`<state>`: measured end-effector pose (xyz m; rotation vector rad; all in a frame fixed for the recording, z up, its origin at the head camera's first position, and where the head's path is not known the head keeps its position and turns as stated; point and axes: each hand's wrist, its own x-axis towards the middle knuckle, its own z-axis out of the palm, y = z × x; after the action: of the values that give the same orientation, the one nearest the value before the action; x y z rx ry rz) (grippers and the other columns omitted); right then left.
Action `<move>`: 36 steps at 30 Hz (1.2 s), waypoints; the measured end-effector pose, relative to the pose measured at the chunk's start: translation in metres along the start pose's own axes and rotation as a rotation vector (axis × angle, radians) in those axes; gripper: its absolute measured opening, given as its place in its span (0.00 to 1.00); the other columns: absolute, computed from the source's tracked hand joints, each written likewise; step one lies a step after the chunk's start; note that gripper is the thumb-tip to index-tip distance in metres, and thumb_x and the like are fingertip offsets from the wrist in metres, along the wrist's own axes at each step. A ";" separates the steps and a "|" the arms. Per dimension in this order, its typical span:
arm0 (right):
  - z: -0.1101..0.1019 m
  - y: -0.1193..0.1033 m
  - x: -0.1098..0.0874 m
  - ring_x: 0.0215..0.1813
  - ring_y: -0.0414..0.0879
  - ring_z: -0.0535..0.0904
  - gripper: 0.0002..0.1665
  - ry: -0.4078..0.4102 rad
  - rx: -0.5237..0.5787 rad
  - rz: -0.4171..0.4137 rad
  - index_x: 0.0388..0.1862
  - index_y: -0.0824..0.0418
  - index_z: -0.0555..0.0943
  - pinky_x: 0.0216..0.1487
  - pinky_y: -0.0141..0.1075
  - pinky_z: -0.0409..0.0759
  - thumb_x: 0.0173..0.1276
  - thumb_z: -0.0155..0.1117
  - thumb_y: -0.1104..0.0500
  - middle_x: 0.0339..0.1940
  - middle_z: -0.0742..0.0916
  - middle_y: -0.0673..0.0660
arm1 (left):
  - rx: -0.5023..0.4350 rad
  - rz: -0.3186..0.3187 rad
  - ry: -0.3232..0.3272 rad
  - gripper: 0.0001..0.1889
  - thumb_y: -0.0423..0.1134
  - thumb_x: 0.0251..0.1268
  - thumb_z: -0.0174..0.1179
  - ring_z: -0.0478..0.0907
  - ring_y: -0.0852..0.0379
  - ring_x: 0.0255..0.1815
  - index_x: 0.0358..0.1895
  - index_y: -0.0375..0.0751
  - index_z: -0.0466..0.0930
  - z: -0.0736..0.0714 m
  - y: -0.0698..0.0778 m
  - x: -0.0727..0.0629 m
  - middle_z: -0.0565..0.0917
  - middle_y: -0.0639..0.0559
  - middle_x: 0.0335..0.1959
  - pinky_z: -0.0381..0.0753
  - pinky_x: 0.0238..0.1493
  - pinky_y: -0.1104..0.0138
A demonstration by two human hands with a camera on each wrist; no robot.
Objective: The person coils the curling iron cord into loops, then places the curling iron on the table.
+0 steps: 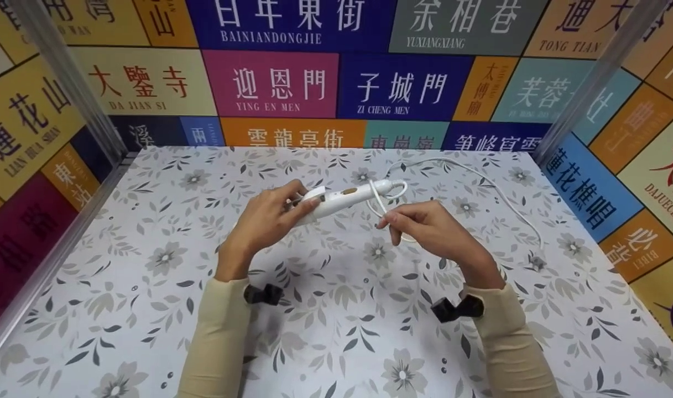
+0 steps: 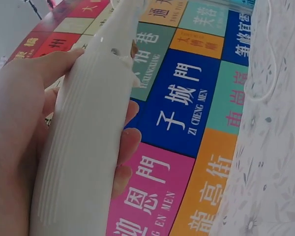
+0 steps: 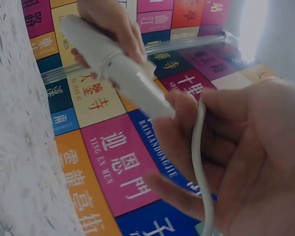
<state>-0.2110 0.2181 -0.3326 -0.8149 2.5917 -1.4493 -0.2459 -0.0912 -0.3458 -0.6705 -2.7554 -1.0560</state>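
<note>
My left hand [image 1: 270,215] grips a white corded hair iron [image 1: 358,194] by its wide end. The handle points to the right and carries a gold-coloured button. In the left wrist view the iron's ridged white body [image 2: 83,132] lies between the thumb and the curled fingers. With thumb and index finger, my right hand [image 1: 430,226] pinches the white cord [image 3: 198,152] just below the handle's end. Part of that cord loops around the handle near its tip. The palm side of the left hand is hidden behind the iron.
Past the right hand, the rest of the cord [image 1: 496,185] curves over the floral-patterned table [image 1: 336,331] to a plug [image 1: 537,262] on the right. Colourful panels with Chinese lettering [image 1: 270,85] stand behind and at both sides. Black wrist mounts [image 1: 458,308] sit on both sleeves.
</note>
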 end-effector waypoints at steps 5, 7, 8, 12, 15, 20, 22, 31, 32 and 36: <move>-0.004 0.022 0.007 0.26 0.40 0.80 0.18 -0.125 0.128 0.005 0.47 0.67 0.86 0.32 0.33 0.81 0.80 0.51 0.57 0.27 0.85 0.52 | -0.050 0.008 0.020 0.17 0.58 0.73 0.55 0.82 0.50 0.41 0.48 0.49 0.79 -0.004 0.000 -0.001 0.87 0.47 0.43 0.78 0.42 0.56; -0.006 0.031 0.008 0.22 0.39 0.75 0.19 -0.135 0.171 0.036 0.47 0.68 0.85 0.24 0.33 0.76 0.80 0.52 0.56 0.24 0.83 0.50 | -0.056 0.014 0.024 0.17 0.58 0.73 0.56 0.81 0.51 0.39 0.47 0.49 0.79 -0.004 0.001 -0.001 0.87 0.47 0.42 0.77 0.41 0.57; -0.007 0.036 0.009 0.20 0.38 0.72 0.19 -0.132 0.186 0.058 0.47 0.68 0.85 0.21 0.32 0.72 0.80 0.53 0.55 0.22 0.82 0.49 | -0.059 0.019 0.025 0.17 0.57 0.73 0.56 0.80 0.51 0.38 0.46 0.48 0.79 -0.005 0.001 -0.001 0.87 0.47 0.41 0.76 0.40 0.58; -0.011 0.049 0.012 0.15 0.37 0.63 0.20 -0.077 0.205 0.174 0.38 0.65 0.86 0.18 0.33 0.60 0.77 0.57 0.50 0.14 0.75 0.46 | -0.082 0.039 0.017 0.16 0.57 0.72 0.57 0.78 0.51 0.36 0.45 0.48 0.80 -0.005 0.001 -0.001 0.86 0.47 0.38 0.74 0.38 0.61; -0.011 0.056 0.015 0.15 0.38 0.60 0.19 0.001 0.201 0.244 0.29 0.59 0.85 0.20 0.32 0.59 0.74 0.62 0.47 0.11 0.70 0.45 | -0.110 0.052 0.000 0.15 0.56 0.72 0.57 0.77 0.52 0.36 0.45 0.49 0.80 -0.006 0.001 -0.002 0.85 0.47 0.38 0.74 0.38 0.62; -0.010 0.062 0.017 0.16 0.37 0.57 0.15 0.139 0.210 0.302 0.32 0.60 0.88 0.22 0.31 0.59 0.68 0.69 0.49 0.12 0.70 0.43 | -0.123 0.067 -0.040 0.15 0.57 0.71 0.58 0.77 0.53 0.35 0.42 0.50 0.81 -0.004 0.000 -0.002 0.86 0.49 0.36 0.75 0.37 0.63; -0.009 0.064 0.018 0.16 0.37 0.57 0.14 0.174 0.200 0.313 0.36 0.63 0.88 0.22 0.31 0.60 0.68 0.69 0.51 0.12 0.71 0.42 | -0.115 0.078 -0.052 0.15 0.57 0.71 0.58 0.77 0.54 0.34 0.41 0.50 0.81 -0.002 0.000 -0.002 0.86 0.50 0.35 0.74 0.36 0.63; -0.009 0.068 0.022 0.28 0.41 0.76 0.13 0.274 0.075 0.334 0.42 0.66 0.89 0.34 0.31 0.76 0.66 0.70 0.58 0.23 0.87 0.41 | -0.073 0.131 -0.123 0.14 0.56 0.69 0.60 0.78 0.56 0.33 0.38 0.50 0.82 0.007 0.001 -0.001 0.87 0.52 0.36 0.76 0.36 0.62; -0.009 0.067 0.022 0.30 0.41 0.79 0.14 0.277 0.076 0.339 0.43 0.65 0.89 0.36 0.31 0.78 0.65 0.71 0.56 0.26 0.88 0.42 | -0.072 0.137 -0.132 0.14 0.56 0.69 0.60 0.79 0.56 0.33 0.38 0.50 0.81 0.008 0.001 0.000 0.88 0.52 0.36 0.76 0.36 0.63; -0.012 0.062 0.021 0.27 0.40 0.80 0.21 0.277 0.078 0.320 0.38 0.63 0.90 0.32 0.33 0.79 0.57 0.78 0.47 0.24 0.88 0.45 | -0.058 0.169 -0.166 0.14 0.55 0.69 0.61 0.79 0.56 0.32 0.37 0.48 0.81 0.012 0.002 0.000 0.89 0.50 0.37 0.77 0.36 0.63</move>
<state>-0.2590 0.2436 -0.3718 -0.1853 2.6700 -1.6451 -0.2448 -0.0817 -0.3540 -1.0227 -2.7512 -1.0922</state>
